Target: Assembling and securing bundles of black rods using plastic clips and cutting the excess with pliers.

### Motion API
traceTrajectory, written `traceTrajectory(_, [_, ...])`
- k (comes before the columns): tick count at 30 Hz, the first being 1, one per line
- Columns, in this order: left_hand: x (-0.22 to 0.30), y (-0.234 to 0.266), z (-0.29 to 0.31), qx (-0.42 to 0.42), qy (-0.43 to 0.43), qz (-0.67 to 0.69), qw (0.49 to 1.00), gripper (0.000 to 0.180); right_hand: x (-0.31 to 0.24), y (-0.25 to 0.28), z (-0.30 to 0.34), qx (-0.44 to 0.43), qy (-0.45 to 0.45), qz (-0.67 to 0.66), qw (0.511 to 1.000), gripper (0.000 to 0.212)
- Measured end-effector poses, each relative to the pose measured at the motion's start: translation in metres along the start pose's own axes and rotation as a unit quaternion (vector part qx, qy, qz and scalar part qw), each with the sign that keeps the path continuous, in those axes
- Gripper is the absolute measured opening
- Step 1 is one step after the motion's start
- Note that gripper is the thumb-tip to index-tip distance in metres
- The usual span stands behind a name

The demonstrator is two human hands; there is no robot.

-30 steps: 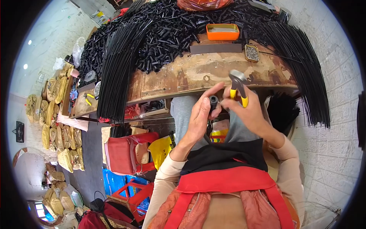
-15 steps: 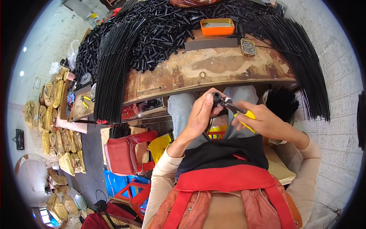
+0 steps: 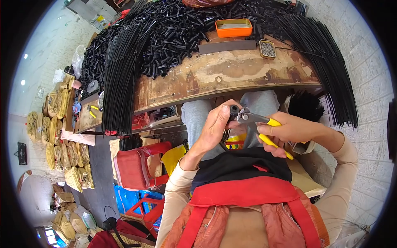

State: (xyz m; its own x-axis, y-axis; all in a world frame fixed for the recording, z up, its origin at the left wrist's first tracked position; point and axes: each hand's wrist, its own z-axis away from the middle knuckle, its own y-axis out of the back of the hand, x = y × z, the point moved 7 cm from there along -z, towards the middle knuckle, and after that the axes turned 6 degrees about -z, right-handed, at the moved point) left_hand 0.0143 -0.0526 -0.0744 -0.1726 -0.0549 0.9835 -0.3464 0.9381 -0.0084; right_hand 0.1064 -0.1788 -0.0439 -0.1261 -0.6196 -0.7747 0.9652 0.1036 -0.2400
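Observation:
Over my lap, just off the table's front edge, my left hand [image 3: 216,124] grips a short black tube [image 3: 234,110] with its round open end showing. A thin dark length hangs below that fist. My right hand [image 3: 285,131] holds pliers [image 3: 252,118] with yellow handles, which stand apart. The grey jaws of the pliers sit right beside the tube's end; whether they bite on anything is too small to tell.
On the wooden table [image 3: 173,89] lie a heap of black tubes [image 3: 173,37], bundles of thin black rods [image 3: 124,78], an orange box [image 3: 234,28], a grey strip [image 3: 227,46] and a small tray of metal bits [image 3: 267,48]. A red chair [image 3: 136,167] stands at left.
The pliers' handles have spread wider, and my right hand has shifted slightly right. The plier head has turned to lie flatter beside the tube. My left hand stays nearly in place.

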Motion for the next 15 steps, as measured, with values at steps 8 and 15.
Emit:
traceTrajectory(8, [-0.001, -0.004, 0.005, -0.034, -0.002, 0.019, 0.999, 0.054, 0.010, -0.009, 0.007, -0.012, -0.037, -0.017, 0.999, 0.037])
traceTrajectory(15, [0.007, -0.006, -0.003, 0.007, -0.009, 0.014, 1.000, 0.052, -0.018, 0.005, 0.027, 0.163, 0.097, 0.262, 0.946, 0.033])
